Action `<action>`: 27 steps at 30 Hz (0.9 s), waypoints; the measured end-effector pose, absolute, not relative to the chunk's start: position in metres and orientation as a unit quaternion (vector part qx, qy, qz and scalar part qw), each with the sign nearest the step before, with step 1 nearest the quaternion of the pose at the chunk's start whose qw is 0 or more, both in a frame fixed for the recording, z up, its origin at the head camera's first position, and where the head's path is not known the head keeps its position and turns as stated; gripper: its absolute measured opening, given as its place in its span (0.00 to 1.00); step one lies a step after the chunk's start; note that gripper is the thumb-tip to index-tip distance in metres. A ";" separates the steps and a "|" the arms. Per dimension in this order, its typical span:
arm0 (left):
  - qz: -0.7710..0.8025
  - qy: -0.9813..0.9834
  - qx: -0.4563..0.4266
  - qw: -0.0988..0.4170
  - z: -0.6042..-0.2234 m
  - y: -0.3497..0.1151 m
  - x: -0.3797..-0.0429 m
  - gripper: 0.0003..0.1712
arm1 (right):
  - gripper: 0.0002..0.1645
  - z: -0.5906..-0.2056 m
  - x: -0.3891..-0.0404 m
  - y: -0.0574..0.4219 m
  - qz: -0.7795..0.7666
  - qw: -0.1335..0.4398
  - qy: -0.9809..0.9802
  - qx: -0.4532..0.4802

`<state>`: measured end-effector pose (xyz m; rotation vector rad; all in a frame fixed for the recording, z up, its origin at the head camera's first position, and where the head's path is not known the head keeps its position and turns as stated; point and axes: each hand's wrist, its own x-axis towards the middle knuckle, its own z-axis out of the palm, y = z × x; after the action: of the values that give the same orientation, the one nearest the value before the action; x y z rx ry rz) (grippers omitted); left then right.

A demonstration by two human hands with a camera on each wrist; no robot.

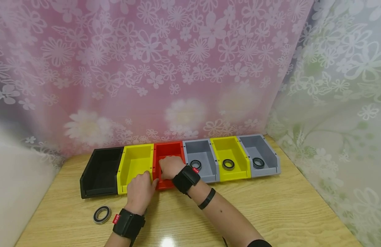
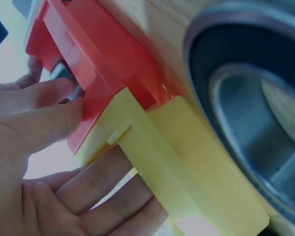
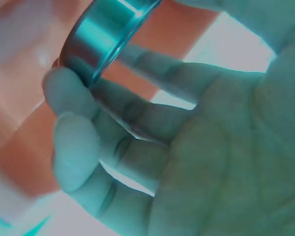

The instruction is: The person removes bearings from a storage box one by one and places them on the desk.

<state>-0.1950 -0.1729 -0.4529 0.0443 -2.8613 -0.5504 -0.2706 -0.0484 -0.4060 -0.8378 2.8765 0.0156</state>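
Note:
In the head view my left hand (image 1: 138, 192) is at the front of the left yellow bin (image 1: 136, 164). The left wrist view shows its fingers (image 2: 101, 179) bent over that bin's front wall, with the thumb towards the red bin (image 2: 96, 64). My right hand (image 1: 172, 167) reaches into the red bin (image 1: 169, 148). Its fingers hold a metal ball bearing (image 3: 105, 39), seen in the right wrist view and hidden in the head view. Another bearing (image 1: 102, 215) lies on the table, left of my left wrist.
A black bin (image 1: 104, 171) stands at the row's left end. Right of the red bin, a grey bin (image 1: 201, 151), a yellow bin (image 1: 229, 149) and another grey bin (image 1: 255, 147) each hold one bearing. A floral curtain (image 1: 184, 85) hangs behind the wooden table (image 1: 270, 206).

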 end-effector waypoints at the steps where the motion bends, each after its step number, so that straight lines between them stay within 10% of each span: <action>1: -0.189 -0.975 0.015 0.114 -0.453 -0.173 -0.195 0.19 | 0.14 -0.404 -0.269 -0.047 0.001 0.072 0.958 -0.279; 27: -0.187 -0.977 0.024 0.099 -0.452 -0.173 -0.196 0.20 | 0.27 -0.357 -0.230 -0.023 -0.042 0.036 0.949 -0.310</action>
<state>-0.1958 -0.1729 -0.4516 0.0696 -2.8902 -0.5529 -0.2299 -0.0226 -0.3574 -0.9531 2.9140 -0.1293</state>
